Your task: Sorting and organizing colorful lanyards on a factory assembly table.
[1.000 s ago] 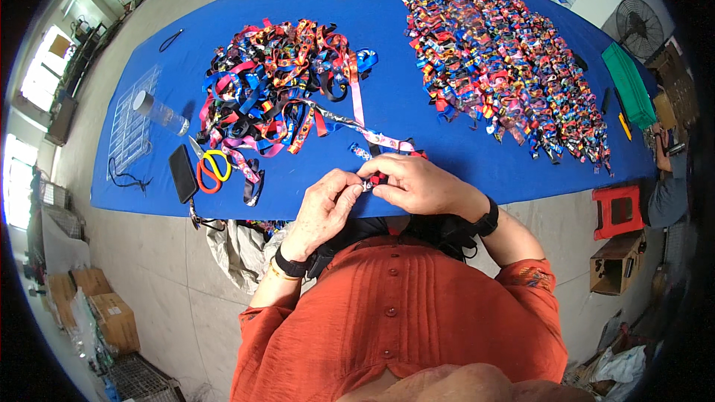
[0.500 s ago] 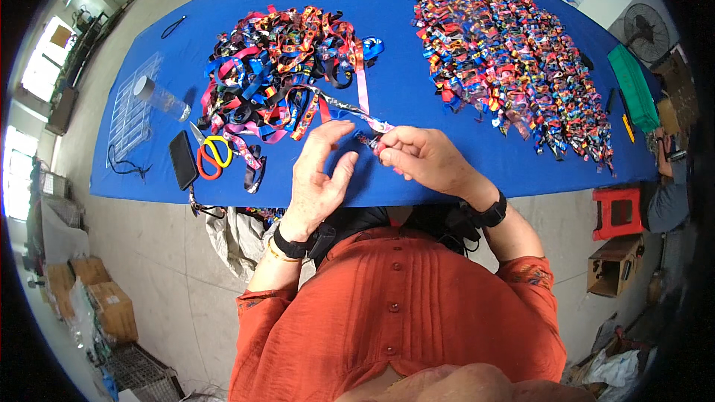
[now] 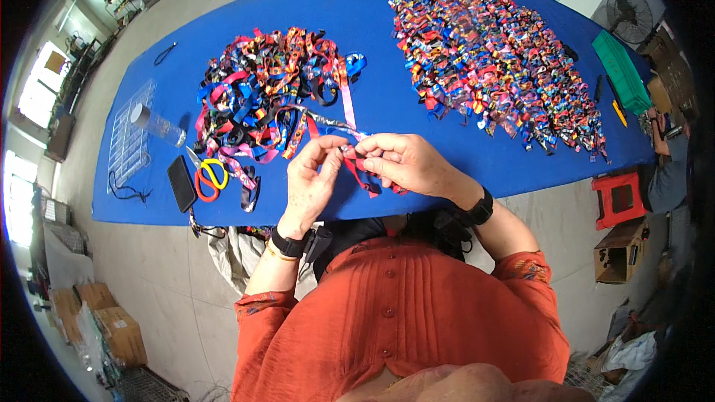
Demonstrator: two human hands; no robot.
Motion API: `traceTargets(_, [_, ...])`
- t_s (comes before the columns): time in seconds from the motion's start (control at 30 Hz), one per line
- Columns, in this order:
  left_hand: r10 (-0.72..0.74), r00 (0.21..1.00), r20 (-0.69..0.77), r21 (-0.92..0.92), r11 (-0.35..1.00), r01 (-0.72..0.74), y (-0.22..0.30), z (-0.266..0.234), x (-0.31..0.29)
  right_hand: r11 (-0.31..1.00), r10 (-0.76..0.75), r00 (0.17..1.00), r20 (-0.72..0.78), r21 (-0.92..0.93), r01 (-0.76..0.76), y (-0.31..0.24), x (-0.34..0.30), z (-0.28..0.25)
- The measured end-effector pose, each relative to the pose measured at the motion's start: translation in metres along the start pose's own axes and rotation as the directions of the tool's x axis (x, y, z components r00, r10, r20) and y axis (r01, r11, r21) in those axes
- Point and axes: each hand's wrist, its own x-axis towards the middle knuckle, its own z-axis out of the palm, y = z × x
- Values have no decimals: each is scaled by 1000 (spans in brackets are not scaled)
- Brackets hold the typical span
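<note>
Both hands meet over the near edge of a blue-covered table (image 3: 432, 179), pinching a printed ribbon strap (image 3: 356, 160). My left hand (image 3: 313, 179) grips it between thumb and fingertips; my right hand (image 3: 406, 162) holds it just to the right, fingers curled round it. Red ends of the strap hang below the fingers, and a patterned length runs from the hands toward the pile of loose straps (image 3: 261, 89) at the far left. The exact fold or knot between my fingertips is hidden. To the right lie rows of short, bunched colourful straps (image 3: 491, 59).
Left of the pile are red-and-yellow scissors (image 3: 212, 177), a black phone (image 3: 181, 183), a clear bottle (image 3: 160, 126) and a white wire grid (image 3: 128, 141). A green tray (image 3: 622, 73) sits at the right end. A red stool (image 3: 620, 201) and cardboard box (image 3: 620, 251) stand on the floor.
My left hand has come in to the right and closed on the strap beside my right hand. Red strap ends now hang below the fingers. The whole view has shifted slightly.
</note>
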Motion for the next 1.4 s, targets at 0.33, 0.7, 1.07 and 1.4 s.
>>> traceTargets(0.33, [-14,1000,18,-269,963,18,-31,16,85,998,-35,987,-158,51,43,30,48,-44])
traceTargets(0.7, [-64,996,62,-425,901,84,-59,24,147,992,-68,945,-321,75,97,69,107,-80])
traceTargets(1.07, [-165,984,62,-410,895,175,-83,8,154,960,-17,979,-204,271,73,84,126,-84])
traceTargets(1.4, [-170,984,59,-302,936,180,-86,3,149,997,42,992,-118,62,-35,97,113,-82])
